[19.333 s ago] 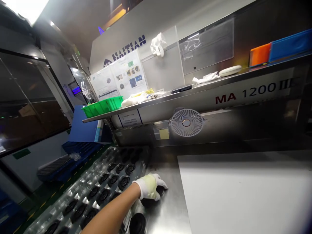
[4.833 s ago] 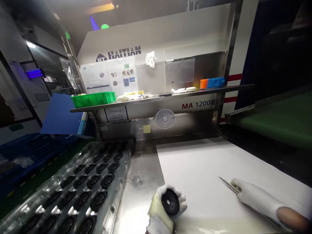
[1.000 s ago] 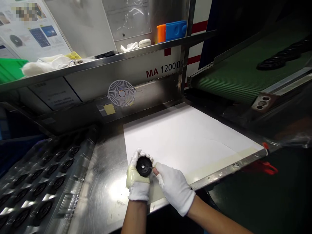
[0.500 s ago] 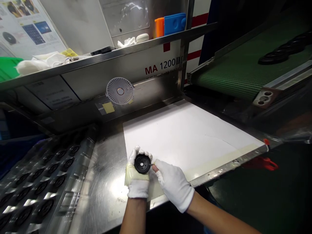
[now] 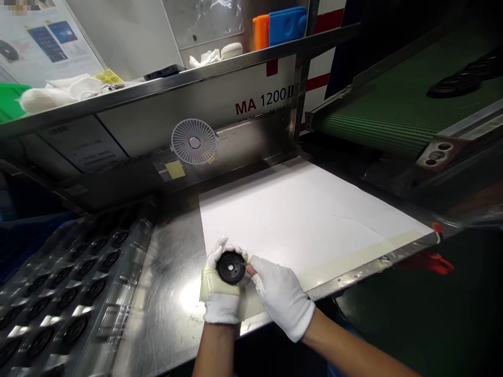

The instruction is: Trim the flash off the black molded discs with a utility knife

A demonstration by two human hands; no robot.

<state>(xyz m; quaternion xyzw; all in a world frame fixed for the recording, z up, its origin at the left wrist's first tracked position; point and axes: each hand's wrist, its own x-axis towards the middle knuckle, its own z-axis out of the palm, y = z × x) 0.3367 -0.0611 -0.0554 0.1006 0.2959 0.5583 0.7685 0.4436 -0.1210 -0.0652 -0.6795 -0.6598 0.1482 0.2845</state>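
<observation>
My left hand (image 5: 218,293), in a white glove, is closed around a round black plastic part (image 5: 230,267) and holds it face up over the near edge of the steel bench (image 5: 173,293). My right hand (image 5: 281,296), also gloved, is pinched on a thin metal tool whose tip (image 5: 244,264) touches the part's right rim. Most of the tool is hidden inside the glove. Both hands sit at the left front corner of a white sheet (image 5: 306,220) taped to the bench.
A clear blister tray (image 5: 58,298) with several black parts fills the left. A small white fan (image 5: 194,141) hangs under a cluttered steel shelf (image 5: 165,89). A green conveyor belt (image 5: 393,104) at the right carries black parts (image 5: 451,84). Something red (image 5: 428,262) lies below the bench's edge.
Hands and part have kept the same pose over the last second; only my view has shifted slightly. About five seconds ago my right hand was apart from the part, out on the white sheet.
</observation>
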